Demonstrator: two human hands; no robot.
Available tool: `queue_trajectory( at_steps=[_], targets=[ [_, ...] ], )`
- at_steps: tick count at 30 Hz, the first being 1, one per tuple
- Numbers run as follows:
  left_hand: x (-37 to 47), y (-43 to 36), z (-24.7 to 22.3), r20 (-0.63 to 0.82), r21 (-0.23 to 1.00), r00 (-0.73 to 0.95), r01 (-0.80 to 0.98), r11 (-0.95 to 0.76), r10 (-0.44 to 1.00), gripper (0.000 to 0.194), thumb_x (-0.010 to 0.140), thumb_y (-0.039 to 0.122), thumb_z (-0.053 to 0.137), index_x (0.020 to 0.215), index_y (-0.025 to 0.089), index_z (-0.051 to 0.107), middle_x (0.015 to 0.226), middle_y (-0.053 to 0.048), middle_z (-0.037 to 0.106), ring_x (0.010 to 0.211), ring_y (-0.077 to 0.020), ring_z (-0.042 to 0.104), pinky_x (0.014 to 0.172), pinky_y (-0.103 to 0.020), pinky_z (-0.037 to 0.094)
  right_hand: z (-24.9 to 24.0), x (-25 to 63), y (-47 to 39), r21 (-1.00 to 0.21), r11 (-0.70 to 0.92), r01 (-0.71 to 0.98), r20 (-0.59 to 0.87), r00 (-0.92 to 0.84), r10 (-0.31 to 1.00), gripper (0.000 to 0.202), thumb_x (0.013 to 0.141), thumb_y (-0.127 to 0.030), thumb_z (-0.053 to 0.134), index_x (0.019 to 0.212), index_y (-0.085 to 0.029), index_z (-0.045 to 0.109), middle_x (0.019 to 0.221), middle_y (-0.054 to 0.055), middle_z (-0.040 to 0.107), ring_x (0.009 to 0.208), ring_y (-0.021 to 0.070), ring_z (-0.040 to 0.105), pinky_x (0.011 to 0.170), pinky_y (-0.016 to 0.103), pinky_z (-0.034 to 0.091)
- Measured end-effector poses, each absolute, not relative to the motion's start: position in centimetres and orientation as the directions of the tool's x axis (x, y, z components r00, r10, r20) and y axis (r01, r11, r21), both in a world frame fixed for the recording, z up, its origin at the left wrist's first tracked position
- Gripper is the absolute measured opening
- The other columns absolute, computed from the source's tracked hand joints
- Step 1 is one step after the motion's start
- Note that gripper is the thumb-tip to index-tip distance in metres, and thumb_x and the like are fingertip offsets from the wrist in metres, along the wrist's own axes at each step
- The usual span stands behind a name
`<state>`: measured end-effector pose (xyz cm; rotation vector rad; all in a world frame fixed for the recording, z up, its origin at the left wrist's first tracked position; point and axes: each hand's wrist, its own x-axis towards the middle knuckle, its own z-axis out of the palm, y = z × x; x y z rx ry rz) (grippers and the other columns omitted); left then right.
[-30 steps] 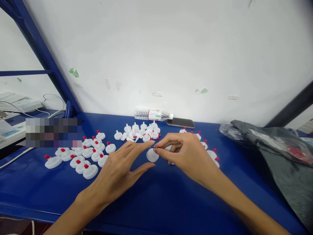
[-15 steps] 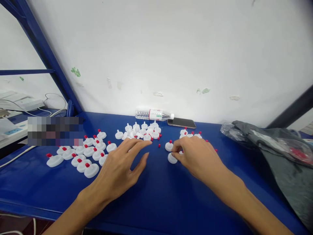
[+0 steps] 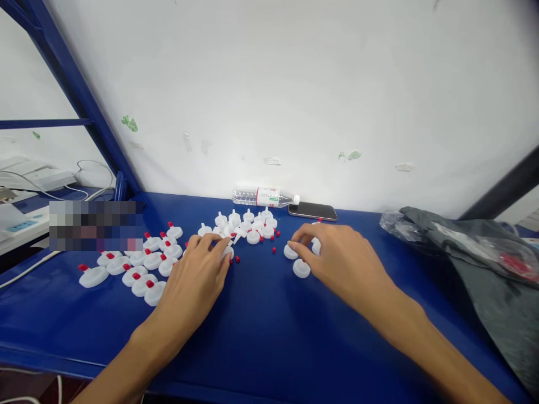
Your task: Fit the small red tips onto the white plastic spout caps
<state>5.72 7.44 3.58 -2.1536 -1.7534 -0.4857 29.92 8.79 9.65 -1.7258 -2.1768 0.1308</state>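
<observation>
My left hand (image 3: 202, 264) has its fingers curled around a white nozzle cap (image 3: 228, 253) at the near edge of a loose pile of white nozzle caps (image 3: 253, 237) without red tips. My right hand (image 3: 341, 255) is bent in a pinch, thumb and forefinger close together, above a white cap (image 3: 301, 269) on the table. Anything between those fingertips is too small to make out. Another white cap (image 3: 289, 251) sits beside them, and more are partly hidden behind the hand. Small red tips (image 3: 274, 250) lie scattered between my hands.
White caps with red tips (image 3: 93, 276) stand grouped at the left of the blue table (image 3: 261, 342). A water bottle (image 3: 267, 197) and a phone (image 3: 312, 211) lie along the wall. Dark plastic bags (image 3: 480, 264) cover the right side; white cables and boxes (image 3: 25, 224) are far left.
My left hand has moved left and closed around a cap by the pile. My right hand has risen slightly off the cap it was touching.
</observation>
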Motion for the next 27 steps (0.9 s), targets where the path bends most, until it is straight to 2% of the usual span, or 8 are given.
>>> queue_trajectory(
  at_steps=[7,10,12,14,16,20,23,27],
  targets=[
    [5.3,7.1,3.9,0.470,0.005,0.175,0.980,-0.201,0.865,0.026,0.101,0.021,0.047,0.106,0.021,0.073,0.103,-0.007,0.074,0.094,-0.0288,0.063,0.067,-0.038,0.051,8.1,28.4,8.3,-0.310,0.412,0.857,0.343,-0.304,0.889,0.022,0.099,-0.028,0.055,0.089,-0.025,0.075,0.082,0.000,0.076,0.067,0.0178,0.066,0.058,0.030,0.033],
    [5.9,6.9,4.3,0.570,0.150,0.177,0.938,-0.314,0.802,0.020,0.101,0.026,0.053,0.102,0.022,0.072,0.098,-0.004,0.074,0.088,-0.0246,0.065,0.070,-0.036,0.051,7.3,27.9,8.1,-0.385,0.482,0.787,0.373,-0.345,0.861,0.021,0.098,-0.034,0.062,0.115,-0.029,0.072,0.100,-0.002,0.077,0.071,0.0172,0.068,0.064,0.029,0.042],
    [6.6,6.7,4.7,0.606,0.306,0.190,0.841,-0.446,0.773,0.016,0.099,0.028,0.057,0.100,0.025,0.072,0.091,-0.001,0.074,0.078,-0.0188,0.065,0.067,-0.031,0.051,6.9,27.7,8.0,-0.431,0.533,0.728,0.379,-0.389,0.839,0.041,0.095,-0.039,0.068,0.134,-0.030,0.063,0.116,0.000,0.075,0.075,0.0171,0.069,0.070,0.030,0.047],
    [7.0,6.5,5.0,0.612,0.432,0.193,0.731,-0.529,0.767,0.014,0.098,0.030,0.060,0.097,0.027,0.072,0.086,0.003,0.073,0.067,-0.0141,0.063,0.062,-0.026,0.050,6.6,27.4,7.9,-0.451,0.572,0.685,0.362,-0.446,0.819,0.047,0.094,-0.041,0.069,0.138,-0.030,0.061,0.123,0.002,0.074,0.080,0.0179,0.071,0.076,0.031,0.051],
    [6.9,6.3,5.2,0.571,0.478,0.179,0.721,-0.501,0.801,0.015,0.098,0.035,0.060,0.102,0.028,0.072,0.083,0.004,0.073,0.061,-0.0131,0.062,0.058,-0.026,0.048,6.5,27.2,7.8,-0.447,0.583,0.678,0.336,-0.477,0.812,0.037,0.096,-0.042,0.066,0.131,-0.028,0.066,0.119,0.002,0.075,0.082,0.0189,0.072,0.078,0.032,0.052],
    [5.0,5.3,4.7,0.313,0.331,0.142,0.910,-0.248,0.939,0.028,0.093,0.043,0.062,0.116,0.027,0.067,0.071,0.003,0.071,0.058,-0.0195,0.065,0.055,-0.031,0.043,6.5,27.1,7.7,-0.385,0.543,0.746,0.312,-0.449,0.837,0.032,0.097,-0.042,0.064,0.123,-0.025,0.072,0.108,0.004,0.078,0.081,0.0211,0.072,0.078,0.035,0.051],
    [3.7,4.5,4.0,0.132,0.210,0.154,0.961,-0.179,0.979,0.015,0.085,0.028,0.067,0.100,0.026,0.071,0.071,0.002,0.071,0.060,-0.0217,0.066,0.055,-0.031,0.039,6.4,27.1,7.6,-0.332,0.549,0.767,0.309,-0.461,0.832,0.032,0.097,-0.041,0.064,0.122,-0.023,0.073,0.100,0.005,0.078,0.079,0.0216,0.071,0.074,0.035,0.051],
    [3.3,4.6,3.6,0.030,0.183,0.166,0.969,-0.169,0.986,0.016,0.088,0.019,0.056,0.089,0.025,0.071,0.076,-0.001,0.072,0.070,-0.0217,0.067,0.064,-0.032,0.042,6.0,27.0,7.6,-0.314,0.578,0.753,0.304,-0.497,0.813,0.032,0.096,-0.041,0.065,0.122,-0.023,0.072,0.101,0.004,0.077,0.080,0.0213,0.072,0.073,0.034,0.050]
  ],
)
